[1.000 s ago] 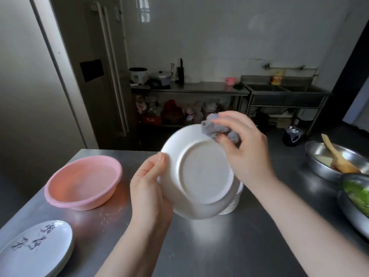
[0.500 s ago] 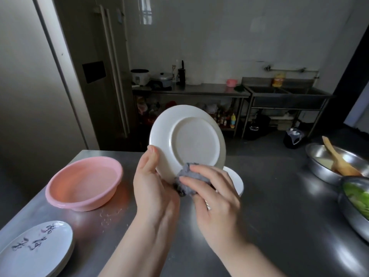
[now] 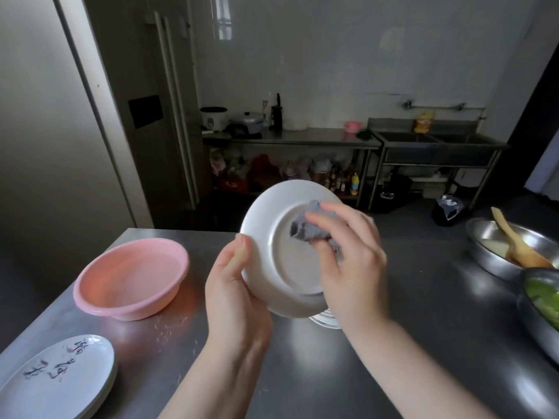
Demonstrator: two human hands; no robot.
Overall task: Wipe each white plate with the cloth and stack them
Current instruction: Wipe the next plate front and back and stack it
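A person is standing at a stainless-steel table (image 3: 408,343) and holding a white plate (image 3: 272,237) up above it, tilted, with its underside and foot ring facing the camera. The left hand (image 3: 236,297) is gripping the plate's lower left rim, the thumb lying along the edge and the fingers curled behind the plate out of sight. The right hand (image 3: 348,255) is pressing a crumpled grey cloth (image 3: 308,228) against the upper right part of the underside, its fingers curled round the cloth and pinching it. Directly below the held plate, a stack of white plates (image 3: 325,320) is sitting on the table, only its near edge showing beneath the plate and the right wrist. To the left of the gripping left hand, a pink plastic basin (image 3: 130,276) is resting on the table, well apart from it. Nearer the camera and further left, oval plates with dark brush lettering (image 3: 57,379) are lying stacked at the table's corner. To the right of the cloth hand, well apart, a steel bowl (image 3: 484,252) is holding a wooden spatula (image 3: 517,240), and a second steel bowl holding green vegetables (image 3: 544,297) is sitting just in front of it at the frame's edge.
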